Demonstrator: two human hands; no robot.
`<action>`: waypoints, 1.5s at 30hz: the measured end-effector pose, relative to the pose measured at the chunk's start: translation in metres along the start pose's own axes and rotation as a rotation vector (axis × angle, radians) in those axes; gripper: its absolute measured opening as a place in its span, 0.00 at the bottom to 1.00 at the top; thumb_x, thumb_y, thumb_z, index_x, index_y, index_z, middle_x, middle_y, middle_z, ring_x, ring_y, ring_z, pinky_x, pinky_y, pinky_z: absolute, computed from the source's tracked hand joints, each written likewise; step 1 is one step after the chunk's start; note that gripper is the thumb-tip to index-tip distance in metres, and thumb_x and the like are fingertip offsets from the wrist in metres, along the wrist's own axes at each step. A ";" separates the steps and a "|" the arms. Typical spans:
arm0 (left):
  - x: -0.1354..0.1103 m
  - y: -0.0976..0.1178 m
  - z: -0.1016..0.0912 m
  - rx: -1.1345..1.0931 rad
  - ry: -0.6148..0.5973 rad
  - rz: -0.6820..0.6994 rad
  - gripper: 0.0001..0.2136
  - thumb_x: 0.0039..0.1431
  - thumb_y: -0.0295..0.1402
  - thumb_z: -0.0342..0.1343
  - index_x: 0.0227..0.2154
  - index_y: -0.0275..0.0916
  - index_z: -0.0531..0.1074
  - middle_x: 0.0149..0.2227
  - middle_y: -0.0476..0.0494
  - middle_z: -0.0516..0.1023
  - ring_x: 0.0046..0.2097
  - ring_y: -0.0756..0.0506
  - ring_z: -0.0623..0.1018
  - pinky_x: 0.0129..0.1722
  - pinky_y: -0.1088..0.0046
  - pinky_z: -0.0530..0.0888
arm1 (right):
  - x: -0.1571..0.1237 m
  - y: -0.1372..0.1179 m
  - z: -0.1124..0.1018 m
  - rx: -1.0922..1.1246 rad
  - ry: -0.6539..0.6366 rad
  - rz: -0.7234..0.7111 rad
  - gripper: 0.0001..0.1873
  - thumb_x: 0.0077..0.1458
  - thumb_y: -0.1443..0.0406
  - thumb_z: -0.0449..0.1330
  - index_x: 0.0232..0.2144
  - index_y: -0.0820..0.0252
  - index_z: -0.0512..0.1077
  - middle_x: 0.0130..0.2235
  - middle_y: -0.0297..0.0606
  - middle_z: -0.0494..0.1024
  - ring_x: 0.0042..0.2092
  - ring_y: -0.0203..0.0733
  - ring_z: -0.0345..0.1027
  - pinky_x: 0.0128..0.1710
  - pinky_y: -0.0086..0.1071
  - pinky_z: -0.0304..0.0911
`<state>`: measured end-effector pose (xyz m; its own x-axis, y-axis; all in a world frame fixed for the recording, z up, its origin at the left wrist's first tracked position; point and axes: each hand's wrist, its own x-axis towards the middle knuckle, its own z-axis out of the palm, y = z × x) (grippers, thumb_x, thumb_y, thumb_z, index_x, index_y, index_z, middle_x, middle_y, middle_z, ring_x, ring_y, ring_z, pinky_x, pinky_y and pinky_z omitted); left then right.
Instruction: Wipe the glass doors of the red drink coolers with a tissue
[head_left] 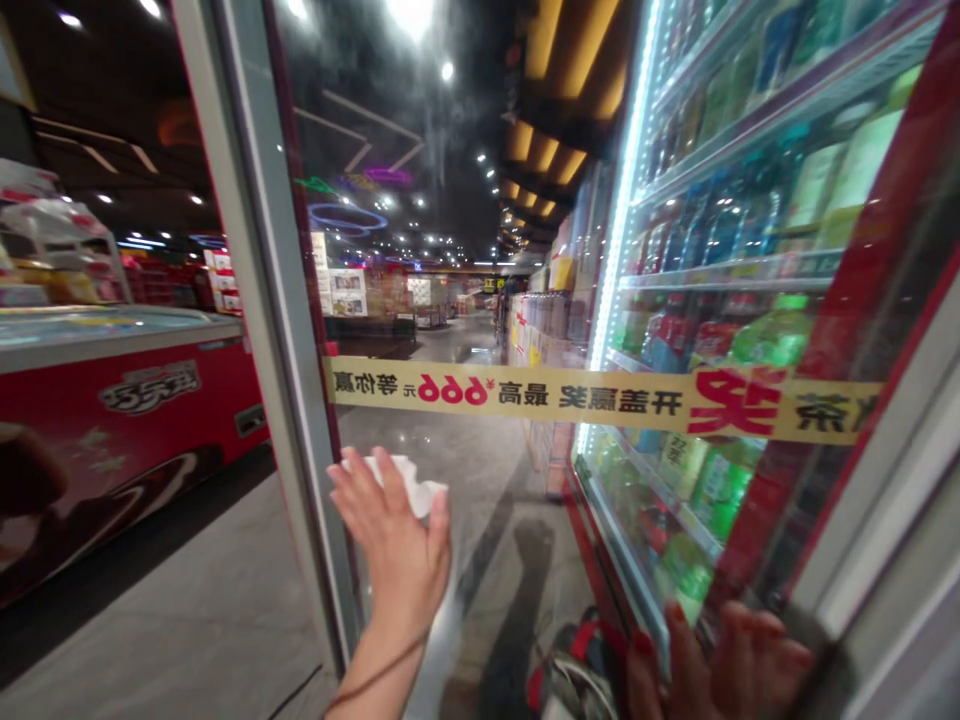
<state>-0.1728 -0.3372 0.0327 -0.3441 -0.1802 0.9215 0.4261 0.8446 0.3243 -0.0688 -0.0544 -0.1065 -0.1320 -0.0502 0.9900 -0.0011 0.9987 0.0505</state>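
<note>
My left hand [397, 540] lies against a glass door [420, 330], its fingers stretched upward and the thumb to the right. Beneath the fingers and thumb it holds a crumpled white tissue [420, 488] to the pane. In shade at the bottom right is my right hand [720, 665], with fingers apart and nothing visible in it; whether it touches the door is unclear. A yellow strip [517, 392] with mirrored red and black lettering crosses the glass above both hands. The door's grey frame [274, 330] runs up just left of my left hand.
On the right stands a lit drinks cooler [637, 330] with several shelves of bottles [724, 490]. A red chest freezer [150, 400] is at the left. Stacked goods [544, 320] line the aisle behind the glass. Below is a grey tiled floor [187, 620].
</note>
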 end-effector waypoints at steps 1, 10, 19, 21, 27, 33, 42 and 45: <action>-0.001 0.017 0.002 -0.007 0.004 0.096 0.43 0.73 0.43 0.53 0.80 0.43 0.34 0.83 0.38 0.27 0.82 0.32 0.30 0.80 0.37 0.37 | 0.013 -0.006 0.003 -0.009 -0.029 -0.027 0.47 0.64 0.64 0.62 0.78 0.32 0.49 0.80 0.35 0.52 0.80 0.69 0.41 0.73 0.79 0.46; -0.017 -0.015 -0.019 0.108 -0.046 0.315 0.39 0.73 0.38 0.53 0.80 0.46 0.39 0.83 0.42 0.33 0.83 0.37 0.34 0.81 0.47 0.36 | 0.025 -0.021 0.021 -0.025 -0.050 0.078 0.42 0.69 0.62 0.56 0.80 0.43 0.46 0.81 0.38 0.45 0.82 0.62 0.36 0.77 0.74 0.37; -0.045 0.014 -0.021 -0.004 -0.210 0.623 0.38 0.69 0.34 0.56 0.78 0.53 0.50 0.81 0.51 0.51 0.83 0.44 0.34 0.81 0.51 0.30 | 0.021 -0.022 -0.005 -0.095 -0.235 0.037 0.47 0.68 0.65 0.58 0.81 0.56 0.40 0.82 0.51 0.37 0.82 0.61 0.29 0.77 0.72 0.42; -0.051 -0.004 -0.029 -0.003 -0.196 0.619 0.38 0.69 0.32 0.55 0.78 0.54 0.49 0.81 0.51 0.50 0.83 0.44 0.35 0.80 0.51 0.30 | 0.022 -0.018 -0.015 -0.086 -0.276 0.019 0.46 0.69 0.64 0.57 0.81 0.52 0.41 0.82 0.48 0.40 0.82 0.59 0.32 0.77 0.69 0.45; 0.011 -0.002 -0.055 0.019 -0.095 0.162 0.45 0.70 0.38 0.59 0.80 0.47 0.36 0.82 0.35 0.28 0.82 0.29 0.29 0.77 0.29 0.37 | 0.042 -0.060 -0.040 0.009 -0.217 0.188 0.44 0.69 0.64 0.58 0.80 0.53 0.45 0.80 0.53 0.49 0.80 0.66 0.41 0.72 0.73 0.58; 0.004 0.030 -0.066 -0.314 -0.172 0.492 0.45 0.73 0.37 0.51 0.79 0.41 0.24 0.81 0.32 0.45 0.82 0.40 0.50 0.81 0.47 0.49 | 0.122 -0.154 -0.032 0.817 -0.189 0.457 0.40 0.70 0.59 0.60 0.78 0.48 0.53 0.72 0.50 0.69 0.65 0.53 0.74 0.58 0.43 0.79; 0.037 -0.036 -0.099 -0.311 -0.130 0.584 0.38 0.69 0.27 0.48 0.80 0.49 0.45 0.81 0.44 0.51 0.81 0.43 0.53 0.80 0.56 0.53 | 0.202 -0.113 -0.053 0.706 -0.070 0.573 0.18 0.72 0.57 0.58 0.55 0.55 0.82 0.45 0.41 0.81 0.42 0.40 0.80 0.40 0.29 0.78; 0.048 -0.037 -0.097 -0.086 0.051 0.569 0.39 0.68 0.28 0.54 0.79 0.47 0.49 0.82 0.48 0.46 0.82 0.43 0.46 0.82 0.57 0.41 | 0.213 -0.042 -0.068 0.213 0.241 0.577 0.27 0.76 0.57 0.51 0.69 0.59 0.70 0.67 0.57 0.70 0.63 0.57 0.73 0.61 0.51 0.75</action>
<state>-0.1243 -0.4261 0.0857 -0.0006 0.2647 0.9643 0.5995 0.7719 -0.2115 -0.0297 -0.1073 0.1110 0.0558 0.5188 0.8531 -0.1958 0.8435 -0.5001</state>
